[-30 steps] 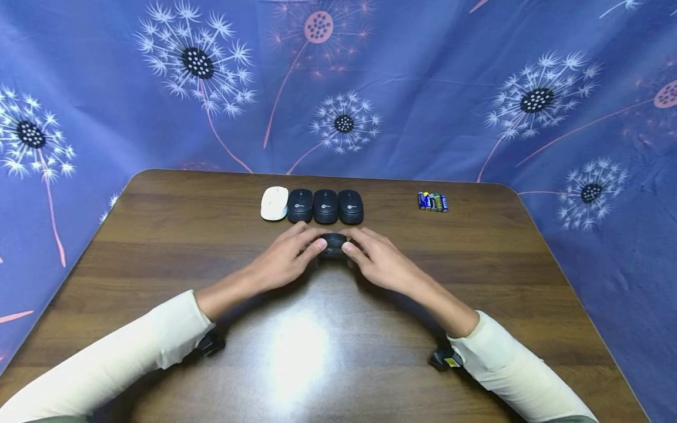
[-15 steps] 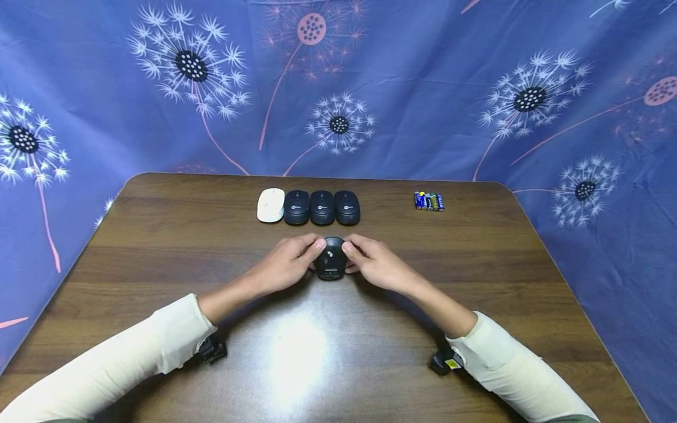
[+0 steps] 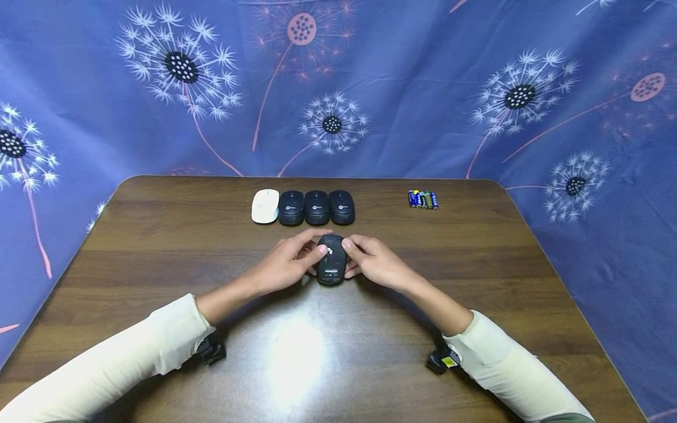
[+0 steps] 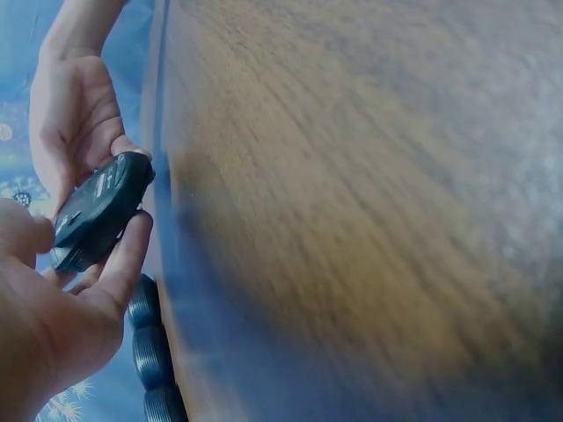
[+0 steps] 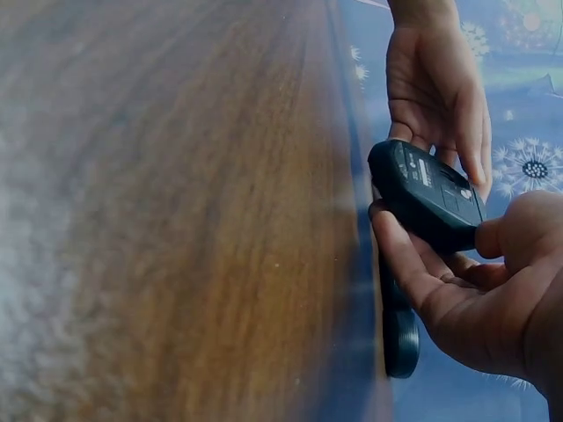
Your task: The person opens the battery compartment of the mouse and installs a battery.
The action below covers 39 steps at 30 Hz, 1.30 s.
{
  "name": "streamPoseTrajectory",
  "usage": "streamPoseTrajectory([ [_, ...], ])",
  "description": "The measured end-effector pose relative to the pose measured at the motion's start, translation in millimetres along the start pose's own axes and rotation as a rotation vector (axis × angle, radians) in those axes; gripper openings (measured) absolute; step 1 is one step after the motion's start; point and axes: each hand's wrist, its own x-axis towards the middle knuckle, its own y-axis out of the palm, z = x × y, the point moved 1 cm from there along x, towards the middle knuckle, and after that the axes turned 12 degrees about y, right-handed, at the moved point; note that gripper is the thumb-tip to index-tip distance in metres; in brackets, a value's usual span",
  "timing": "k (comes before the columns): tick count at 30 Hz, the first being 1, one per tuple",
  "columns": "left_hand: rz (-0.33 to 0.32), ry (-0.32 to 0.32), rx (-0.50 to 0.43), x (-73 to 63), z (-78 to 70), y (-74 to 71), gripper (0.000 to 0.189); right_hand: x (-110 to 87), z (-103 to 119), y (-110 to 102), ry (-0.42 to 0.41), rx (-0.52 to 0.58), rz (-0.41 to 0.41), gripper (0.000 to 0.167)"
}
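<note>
Between both hands a black computer mouse (image 3: pixel 332 264) is held with its underside up, showing a printed label. My left hand (image 3: pixel 285 261) grips its left side, the thumb lying on the underside. On the other side my right hand (image 3: pixel 378 261) holds it with thumb at the upper edge and fingers beneath. In the right wrist view the mouse (image 5: pixel 431 198) is tilted and its label faces up. The left wrist view shows fingers of both hands around the mouse (image 4: pixel 104 207), above the table.
Behind the hands stands a row: a white mouse (image 3: pixel 265 206) and three black mice (image 3: pixel 317 208). Several batteries (image 3: pixel 423 200) lie side by side at the back right of the wooden table (image 3: pixel 158 258). A blue patterned cloth (image 3: pixel 412 88) hangs behind the table.
The mouse has been tipped so its underside now faces up toward the head camera. The left thumb has slid from its edge onto the underside. Both hands keep hold.
</note>
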Motion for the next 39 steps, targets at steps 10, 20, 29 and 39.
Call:
streamPoseTrajectory([
  [10, -0.004, 0.010, -0.113, 3.6, 0.0, 4.2, 0.055, -3.7, -4, -2, -0.025, 0.041, -0.067, 0.033],
  [20, -0.062, -0.037, -0.210, 2.6, -1.0, 5.6, 0.053, -11.9, -3, -1, -0.196, -0.012, -0.124, 0.053],
  [29, -0.078, -0.055, -0.264, 3.1, -2.7, 11.6, 0.053, -13.9, 1, -1, -0.151, 0.032, -0.135, 0.050],
  [39, -0.091, -0.071, -0.281, -2.3, -2.9, 10.8, 0.057, -11.9, 2, 4, -0.134, 0.053, -0.139, 0.047],
])
